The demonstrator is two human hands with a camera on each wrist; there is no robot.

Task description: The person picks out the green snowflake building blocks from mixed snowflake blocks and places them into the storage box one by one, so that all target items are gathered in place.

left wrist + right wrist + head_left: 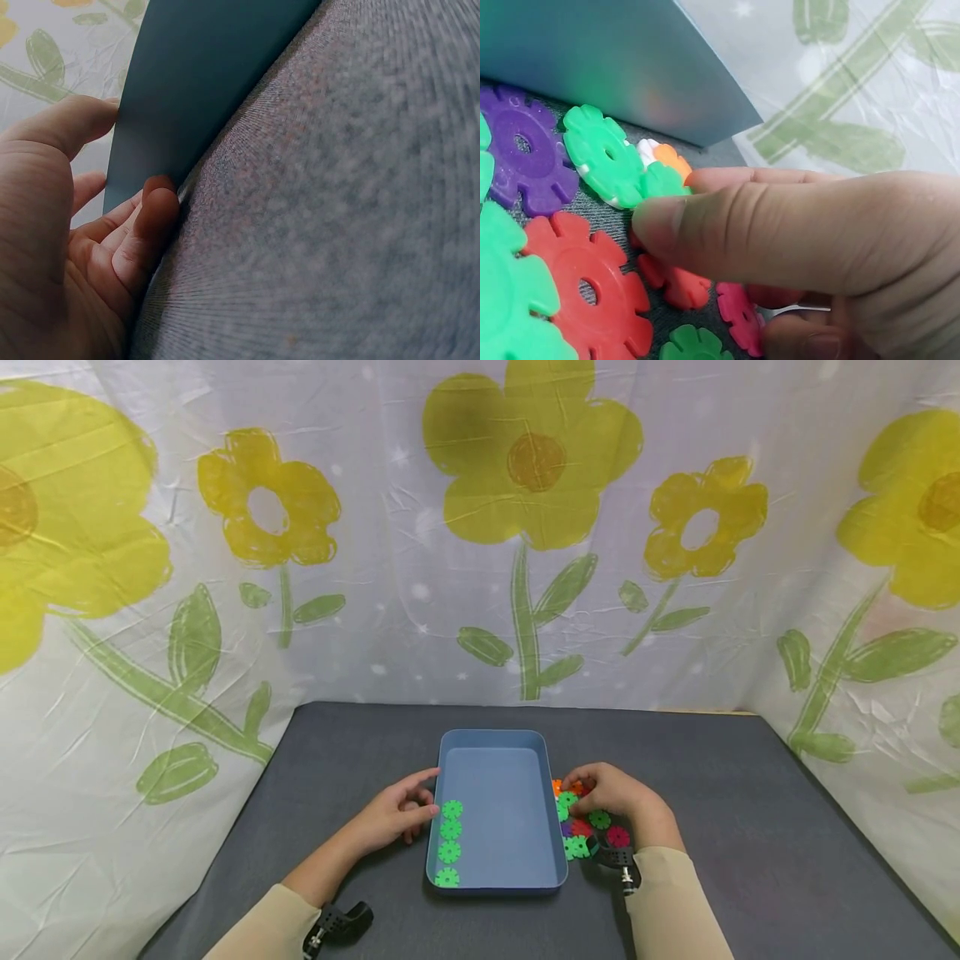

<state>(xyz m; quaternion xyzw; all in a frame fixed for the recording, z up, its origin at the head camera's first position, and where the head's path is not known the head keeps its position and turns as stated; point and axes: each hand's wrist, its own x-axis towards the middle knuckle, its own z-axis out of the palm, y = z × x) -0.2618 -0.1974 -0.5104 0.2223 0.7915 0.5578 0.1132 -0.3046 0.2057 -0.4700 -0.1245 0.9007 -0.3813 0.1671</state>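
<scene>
A blue-grey tray point(502, 827) stands on the dark cloth. My left hand point(401, 810) holds its left wall, thumb and index finger at the rim and the other fingers curled low against the outer side point(187, 82). Inside, several green snowflake discs point(450, 830) form a column along the left wall. To the right of the tray, my right hand point(618, 793) reaches into a loose pile of snowflake discs. Its thumb and index finger pinch a green snowflake disc point(664, 181), partly hidden by the thumb. A red disc point(589, 289) and a purple disc point(529, 150) lie close by.
Dark cloth point(360, 735) covers the table. Behind it hangs a pale curtain point(390, 568) printed with yellow flowers. A dark pink disc point(618, 837) lies at the pile's right edge. A black wrist camera point(341, 925) sits at the left cuff.
</scene>
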